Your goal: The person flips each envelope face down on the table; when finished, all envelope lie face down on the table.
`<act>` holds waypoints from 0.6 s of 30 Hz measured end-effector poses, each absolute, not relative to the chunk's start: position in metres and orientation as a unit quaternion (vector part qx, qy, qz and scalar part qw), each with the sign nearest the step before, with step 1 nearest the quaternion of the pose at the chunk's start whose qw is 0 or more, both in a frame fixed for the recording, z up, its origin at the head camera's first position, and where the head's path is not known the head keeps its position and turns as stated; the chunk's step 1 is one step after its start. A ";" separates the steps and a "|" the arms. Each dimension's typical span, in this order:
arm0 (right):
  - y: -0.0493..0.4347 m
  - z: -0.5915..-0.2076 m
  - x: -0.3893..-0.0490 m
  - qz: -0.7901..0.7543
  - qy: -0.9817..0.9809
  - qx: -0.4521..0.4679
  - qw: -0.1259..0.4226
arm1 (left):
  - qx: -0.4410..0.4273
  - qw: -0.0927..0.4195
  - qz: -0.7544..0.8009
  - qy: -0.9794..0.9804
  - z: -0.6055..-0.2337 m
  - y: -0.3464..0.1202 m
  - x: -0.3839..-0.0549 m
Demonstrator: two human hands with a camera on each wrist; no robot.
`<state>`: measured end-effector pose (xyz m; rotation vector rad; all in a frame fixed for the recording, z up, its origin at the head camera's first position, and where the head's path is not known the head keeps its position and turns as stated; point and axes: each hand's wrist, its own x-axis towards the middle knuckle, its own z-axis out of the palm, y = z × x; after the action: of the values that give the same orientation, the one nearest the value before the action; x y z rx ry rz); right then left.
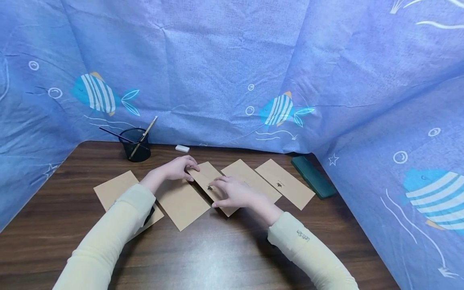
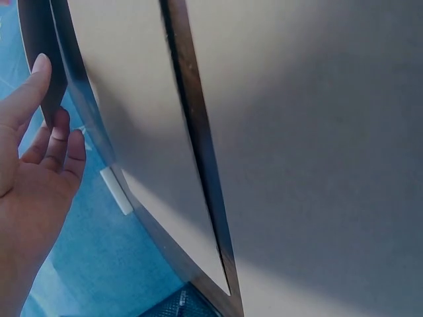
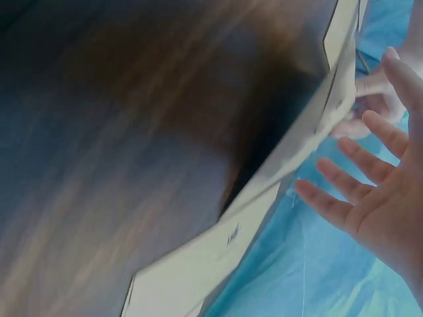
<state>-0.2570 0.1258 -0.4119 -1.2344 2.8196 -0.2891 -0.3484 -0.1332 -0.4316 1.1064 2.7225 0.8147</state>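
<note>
Several flat tan kraft-paper rectangles lie in a fanned row; whether they are envelopes or booklets I cannot tell. My left hand point(image 1: 179, 168) pinches the upper left corner of the middle kraft-paper rectangle point(image 1: 207, 176), which is tilted with its left edge off the table and bears a small black print. In the left wrist view, thumb and fingers of the left hand point(image 2: 36, 148) hold its dark-shaded edge. Over the same rectangle's right part is my right hand point(image 1: 235, 192). Its fingers look extended and spread in the right wrist view, gripping nothing.
Left of the middle lie two plain kraft rectangles point(image 1: 183, 203), one partly under my left sleeve; two more point(image 1: 284, 183) lie right. A black mesh pen cup point(image 1: 139, 151), white eraser point(image 1: 182, 148) and dark green case point(image 1: 313, 177) stand along the back. Blue fish-patterned cloth point(image 1: 224, 72) surrounds the table.
</note>
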 end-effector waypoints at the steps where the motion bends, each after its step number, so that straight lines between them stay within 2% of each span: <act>1: 0.123 -0.412 -0.256 -0.096 0.911 -0.400 0.028 | 0.362 0.048 0.266 0.892 -0.432 -0.133 -0.348; 9: 0.110 -0.420 -0.252 -0.084 0.924 -0.367 0.064 | 0.365 0.055 0.272 0.889 -0.431 -0.134 -0.348; 18: 0.111 -0.410 -0.256 -0.108 0.909 -0.402 0.038 | 0.369 0.053 0.282 0.884 -0.421 -0.135 -0.349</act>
<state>-0.2555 0.1108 -0.4097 -1.2325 2.7882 -0.3321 -0.3486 -0.1352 -0.4207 1.1219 2.6870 0.8568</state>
